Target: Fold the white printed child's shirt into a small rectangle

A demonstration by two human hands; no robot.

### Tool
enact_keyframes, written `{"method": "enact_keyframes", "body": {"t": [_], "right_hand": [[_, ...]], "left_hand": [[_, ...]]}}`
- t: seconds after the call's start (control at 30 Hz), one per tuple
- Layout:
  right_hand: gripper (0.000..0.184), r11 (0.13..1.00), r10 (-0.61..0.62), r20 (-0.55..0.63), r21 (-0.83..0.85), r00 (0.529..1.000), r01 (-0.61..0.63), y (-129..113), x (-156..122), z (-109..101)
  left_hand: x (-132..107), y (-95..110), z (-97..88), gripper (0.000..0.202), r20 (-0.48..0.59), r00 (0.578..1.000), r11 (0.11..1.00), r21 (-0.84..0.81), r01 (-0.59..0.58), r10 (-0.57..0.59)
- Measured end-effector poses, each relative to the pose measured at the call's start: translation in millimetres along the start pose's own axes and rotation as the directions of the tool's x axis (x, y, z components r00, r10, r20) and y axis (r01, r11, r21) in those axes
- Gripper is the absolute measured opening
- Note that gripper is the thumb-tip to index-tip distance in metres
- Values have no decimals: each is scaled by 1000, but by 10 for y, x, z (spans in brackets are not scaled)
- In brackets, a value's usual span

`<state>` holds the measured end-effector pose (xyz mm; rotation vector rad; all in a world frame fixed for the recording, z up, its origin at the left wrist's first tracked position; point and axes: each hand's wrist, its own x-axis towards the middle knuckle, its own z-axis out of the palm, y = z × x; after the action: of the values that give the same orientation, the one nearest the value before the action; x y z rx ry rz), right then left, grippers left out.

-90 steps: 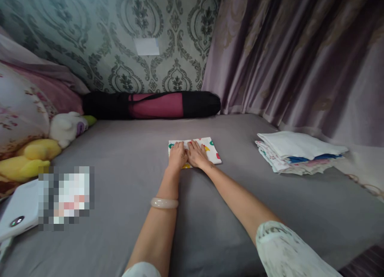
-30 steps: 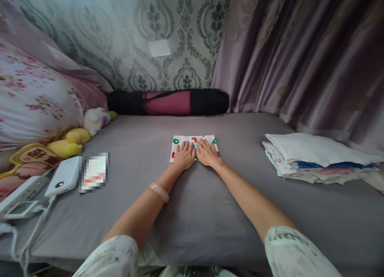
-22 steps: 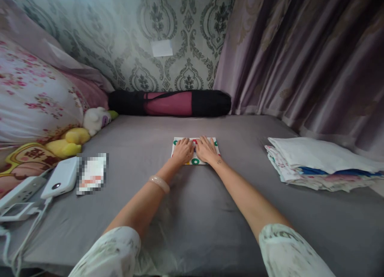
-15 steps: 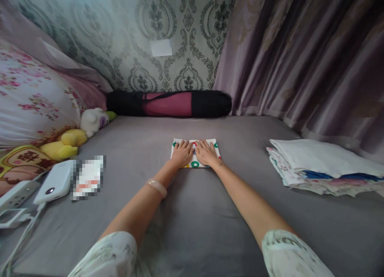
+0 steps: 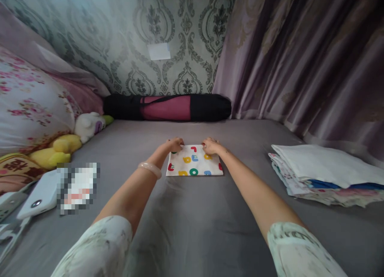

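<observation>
A small folded white cloth [image 5: 194, 162] printed with coloured shapes lies flat on the grey bed sheet [image 5: 192, 213], straight ahead of me. My left hand [image 5: 175, 144] curls its fingers over the cloth's far left corner. My right hand [image 5: 211, 145] does the same at the far right corner. Both hands pinch the far edge, knuckles up, about a hand's width apart. A pale bangle [image 5: 149, 169] sits on my left wrist.
A stack of folded cloths [image 5: 324, 173] lies at the right. A black and pink rolled bag [image 5: 168, 107] rests against the patterned wall. Floral pillows [image 5: 27, 109], plush toys [image 5: 60, 149] and a white power bank [image 5: 36, 195] crowd the left. Purple curtains [image 5: 300, 57] hang at the right.
Both hands lay flat side by side on the middle of the cloth; they have since slid apart to its far corners and closed on the far edge, uncovering the print.
</observation>
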<state>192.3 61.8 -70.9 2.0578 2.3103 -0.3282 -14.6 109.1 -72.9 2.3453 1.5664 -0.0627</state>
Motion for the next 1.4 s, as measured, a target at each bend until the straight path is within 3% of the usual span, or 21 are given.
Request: {"method": "enact_keyframes", "body": {"t": [0.13,0.3,0.5,0.63,0.73,0.8,0.9,0.97,1.03,1.13,1.2,1.3,1.4], "right_hand": [[42,999,32,66,15,997,-33,-29,54,-129],[34,999,-5,43,35,999,3,26,-66,-285],[24,951,-205,70,249,976,181,180,-304,-622],[24,910,-227,-30,350,973,223,225,-439,-883],[20,899,-248,-234,305,940,313,202,-547,-1047],[22,910,-243,-394,225,886,349,167,-625,-1086],[31,931,-277,-552,47,786,361,119,-745,-940],[36,921,-356,-569,-81,741,381,106,-834,-692],[38,895,-435,-518,-160,736,416,117,-938,-375],[41,856,-516,-338,-174,787,487,172,-1110,54],[52,841,-542,-208,-146,814,522,220,-1209,217],[71,855,-516,-49,-76,855,512,274,-1286,250],[74,897,-440,95,-11,893,442,262,-1266,137]], "left_hand": [[15,-1,-60,33,46,999,995,-97,7,-2],[-161,-35,-186,32,44,999,974,-224,-13,23],[-504,-59,-571,37,21,979,851,-498,-167,204],[-670,6,-869,33,4,960,786,-575,-227,280],[-737,67,-1015,29,-165,937,766,-542,-346,307],[-770,88,-1037,28,-370,877,789,-416,-451,306],[-826,62,-889,33,-577,736,844,-142,-517,354],[-881,9,-655,39,-583,699,865,13,-502,414],[-961,-55,-344,43,-524,710,867,126,-482,471],[-1133,-135,106,51,-363,763,844,183,-504,535],[-1260,-168,295,61,-233,799,832,184,-523,554],[-1396,-195,377,82,-97,841,842,155,-516,533],[-1408,-201,331,86,-35,882,880,87,-467,471]]}}
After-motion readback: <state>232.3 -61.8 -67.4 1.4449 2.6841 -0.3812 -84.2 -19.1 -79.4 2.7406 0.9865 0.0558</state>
